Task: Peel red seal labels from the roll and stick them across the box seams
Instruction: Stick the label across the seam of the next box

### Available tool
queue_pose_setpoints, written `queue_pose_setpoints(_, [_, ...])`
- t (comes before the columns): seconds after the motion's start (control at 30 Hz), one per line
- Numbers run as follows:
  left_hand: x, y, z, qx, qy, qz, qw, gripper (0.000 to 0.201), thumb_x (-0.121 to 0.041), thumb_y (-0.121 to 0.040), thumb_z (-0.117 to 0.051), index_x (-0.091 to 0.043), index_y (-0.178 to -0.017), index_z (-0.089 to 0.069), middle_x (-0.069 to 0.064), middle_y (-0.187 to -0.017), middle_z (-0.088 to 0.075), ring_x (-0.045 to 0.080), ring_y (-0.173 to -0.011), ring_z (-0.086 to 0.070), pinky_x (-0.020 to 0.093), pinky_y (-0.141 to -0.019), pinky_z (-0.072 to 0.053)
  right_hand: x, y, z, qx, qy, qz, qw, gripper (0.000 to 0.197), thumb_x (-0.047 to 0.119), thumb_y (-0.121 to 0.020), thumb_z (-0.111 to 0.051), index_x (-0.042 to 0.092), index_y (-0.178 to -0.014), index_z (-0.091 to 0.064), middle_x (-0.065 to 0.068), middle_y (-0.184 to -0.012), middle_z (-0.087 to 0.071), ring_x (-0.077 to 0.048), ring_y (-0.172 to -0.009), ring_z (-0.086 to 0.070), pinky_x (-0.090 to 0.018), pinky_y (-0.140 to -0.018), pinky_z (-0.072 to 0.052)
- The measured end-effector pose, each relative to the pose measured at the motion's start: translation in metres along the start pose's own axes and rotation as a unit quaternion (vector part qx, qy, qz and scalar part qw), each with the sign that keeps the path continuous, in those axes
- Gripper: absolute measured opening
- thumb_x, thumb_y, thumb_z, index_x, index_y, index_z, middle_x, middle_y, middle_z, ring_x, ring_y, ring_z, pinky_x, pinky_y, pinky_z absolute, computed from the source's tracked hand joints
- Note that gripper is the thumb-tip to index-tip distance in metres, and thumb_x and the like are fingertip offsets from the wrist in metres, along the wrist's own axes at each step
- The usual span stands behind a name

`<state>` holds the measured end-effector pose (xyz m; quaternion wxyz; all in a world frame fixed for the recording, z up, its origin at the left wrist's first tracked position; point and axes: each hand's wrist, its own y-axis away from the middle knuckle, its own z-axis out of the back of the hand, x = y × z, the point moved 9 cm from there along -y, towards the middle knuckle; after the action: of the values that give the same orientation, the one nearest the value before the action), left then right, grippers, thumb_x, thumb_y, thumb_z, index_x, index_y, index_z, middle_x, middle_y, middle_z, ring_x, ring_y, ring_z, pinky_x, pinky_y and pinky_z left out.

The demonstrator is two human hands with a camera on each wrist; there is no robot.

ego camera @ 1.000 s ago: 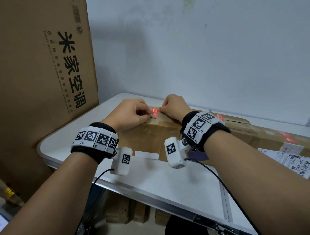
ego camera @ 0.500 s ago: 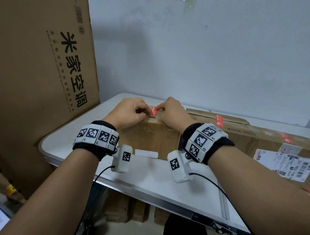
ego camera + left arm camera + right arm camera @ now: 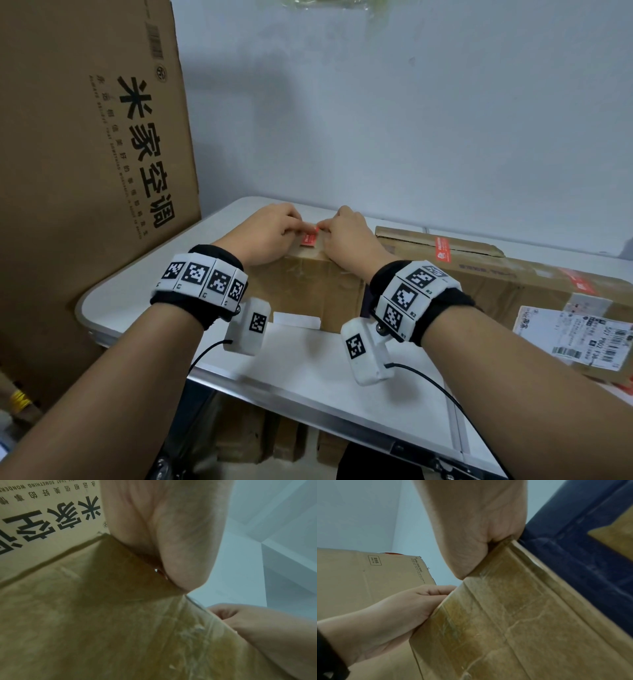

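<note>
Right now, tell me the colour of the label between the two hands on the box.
Red with small white print; the label shows best in the head view.

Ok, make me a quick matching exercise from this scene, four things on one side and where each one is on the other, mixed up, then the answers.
Things:
1. red seal label
2. tall printed carton
3. shipping slip
4. left hand

Places:
A. standing left of the table
B. on the long box at far right
C. on top of the small box, between both hands
D. at the label's left end

Pairs: 1-C, 2-A, 3-B, 4-D
</note>
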<state>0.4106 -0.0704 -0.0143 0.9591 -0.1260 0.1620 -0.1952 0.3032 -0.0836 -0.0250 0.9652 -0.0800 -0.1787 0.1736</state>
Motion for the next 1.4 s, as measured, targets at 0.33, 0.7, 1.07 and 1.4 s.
queue_pose_setpoints(0.33, [0.01,-0.004,-0.003,0.015,-0.06,0.035,0.997,0.046,-0.015,-0.095,-0.035,-0.035,-0.131,-0.055,-0.007,-0.125,-0.05,0.021,-0.114,-0.041,0.035,-0.102,-0.035,-0.001,0.0,-0.001,-0.006,0.004,0.0,1.0,0.04,0.017,-0.097,-0.035,0.015,-0.128,-0.06,-0.013,-0.122,-0.046,-0.032,-0.12,-0.041,-0.046,-0.103,-0.04])
queue_pose_setpoints(0.7, [0.006,-0.007,-0.006,0.048,-0.123,0.038,0.99,0.047,-0.02,-0.096,-0.032,-0.037,-0.136,-0.049,-0.004,-0.13,-0.047,0.024,-0.12,-0.039,0.04,-0.103,-0.033,-0.001,0.002,-0.002,0.007,0.013,-0.011,1.0,0.043,0.016,-0.097,-0.032,0.019,-0.134,-0.054,-0.012,-0.123,-0.044,-0.031,-0.12,-0.039,-0.046,-0.103,-0.039])
queue_pose_setpoints(1.07, [0.022,0.029,-0.007,-0.031,-0.021,0.051,0.998,0.039,-0.041,-0.099,-0.034,-0.041,-0.135,-0.05,-0.016,-0.147,-0.044,0.007,-0.14,-0.032,0.043,-0.119,-0.012,0.006,0.014,0.01,0.014,-0.061,0.055,0.997,0.042,0.009,-0.094,-0.041,0.022,-0.127,-0.063,-0.011,-0.124,-0.053,-0.026,-0.116,-0.053,-0.032,-0.096,-0.045])
queue_pose_setpoints(1.4, [0.02,0.031,-0.009,-0.017,-0.054,0.053,0.997,0.042,-0.035,-0.1,-0.03,-0.042,-0.138,-0.044,-0.015,-0.151,-0.038,0.005,-0.143,-0.026,0.046,-0.12,-0.006,0.022,0.029,0.008,-0.011,0.055,0.119,0.991,0.042,0.006,-0.093,-0.041,0.021,-0.123,-0.066,-0.009,-0.122,-0.056,-0.029,-0.118,-0.049,-0.043,-0.093,-0.047])
